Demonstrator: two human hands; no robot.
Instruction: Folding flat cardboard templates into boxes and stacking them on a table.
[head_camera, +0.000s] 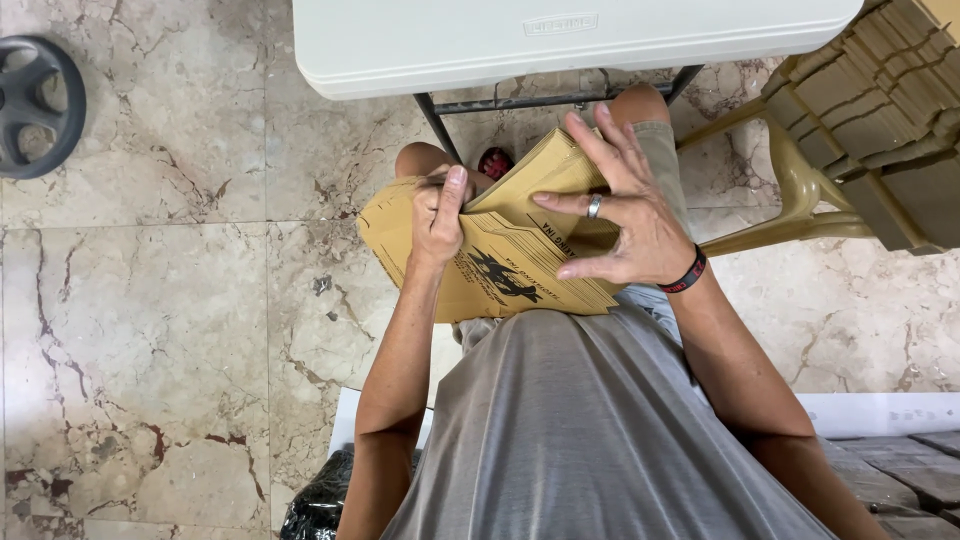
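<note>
Left grip: the left hand (438, 215) is closed on the upper left part of the brown cardboard piece (500, 265), thumb lying along the top face and pointing away from the body, the other fingers curled out of sight underneath.
Right grip: the right hand (625, 215) lies spread on the cardboard, fingers apart and flat, pressing a raised flap (545, 165); it is not clamped round anything. A silver ring (593, 206) sits on one finger and a dark wristband (688, 272) with a red stripe circles the wrist.
Cardboard piece: flat and folded, tan, with black printing on the face; it rests over the person's lap, between the knees and the grey shirt (590, 430), held below the near edge of the tabletop.
Flap: tilted up from the main sheet along a crease, under the right fingers.
Tabletop: the white plastic tabletop (560, 40) fills the top of the view, its dark metal frame (520, 103) showing beneath.
Right of the person: a stack of flattened cardboard pieces (880, 120) of the same tan colour lies on a beige plastic chair (800, 190), well apart from the hands.
Floor: marbled beige tiles (150, 300); a dark grey wheel-shaped base (38, 105) lies at the far left.
Near left: a black bag (320, 500) sits by the left elbow.
</note>
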